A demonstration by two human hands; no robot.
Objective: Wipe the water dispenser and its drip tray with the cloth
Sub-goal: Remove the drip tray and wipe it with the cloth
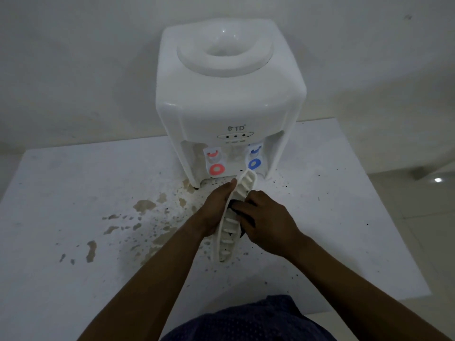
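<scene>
A white water dispenser stands at the back of a white table, with a red tap on the left and a blue tap on the right. In front of it, the white slotted drip tray is held on edge, tilted, above the table. My left hand grips the tray's left side. My right hand presses a dark cloth against the tray's slotted face. Most of the cloth is hidden under my fingers.
Brown stains and chipped patches spread over the table left of the tray, with dark specks to the right of the dispenser base. A white wall rises behind the dispenser. Tiled floor lies past the table's right edge.
</scene>
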